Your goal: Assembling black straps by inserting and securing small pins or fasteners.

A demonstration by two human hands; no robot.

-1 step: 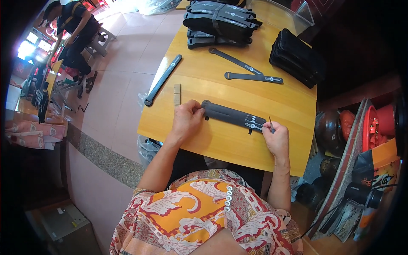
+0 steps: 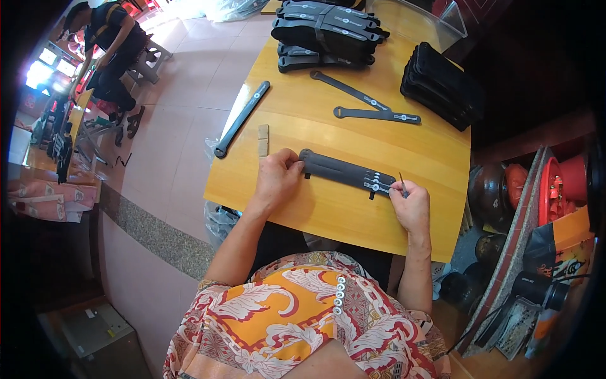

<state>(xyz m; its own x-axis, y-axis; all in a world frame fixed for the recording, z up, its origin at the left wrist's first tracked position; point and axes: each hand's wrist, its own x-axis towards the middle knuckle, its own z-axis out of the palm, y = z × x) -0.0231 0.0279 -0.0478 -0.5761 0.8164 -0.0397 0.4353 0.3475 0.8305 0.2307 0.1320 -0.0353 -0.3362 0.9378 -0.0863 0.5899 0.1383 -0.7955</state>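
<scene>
Several dark grey straps (image 2: 338, 169) with rounded, holed ends and white printing lie layered together before me on the table. At their left end, my left hand (image 2: 278, 175) is closed, thumb and forefinger pinching the edge. My right hand (image 2: 410, 201) is closed at the printed right end, its fingertips against the straps. A thin dark sliver (image 2: 402, 181) stands up from those right fingers; I cannot tell whether it is a strap's edge or a separate piece. Two short black tabs (image 2: 372, 196) stick out from beneath the layered straps' near side.
A tan folded strip (image 2: 263, 140) and a single strap (image 2: 242, 119) lie to the left on the yellow table (image 2: 290, 211). Two crossed straps (image 2: 379, 114) lie beyond my hands. Banded strap bundles (image 2: 325, 35) and a black stack (image 2: 439, 85) stand farther back. A person (image 2: 113, 50) works far left.
</scene>
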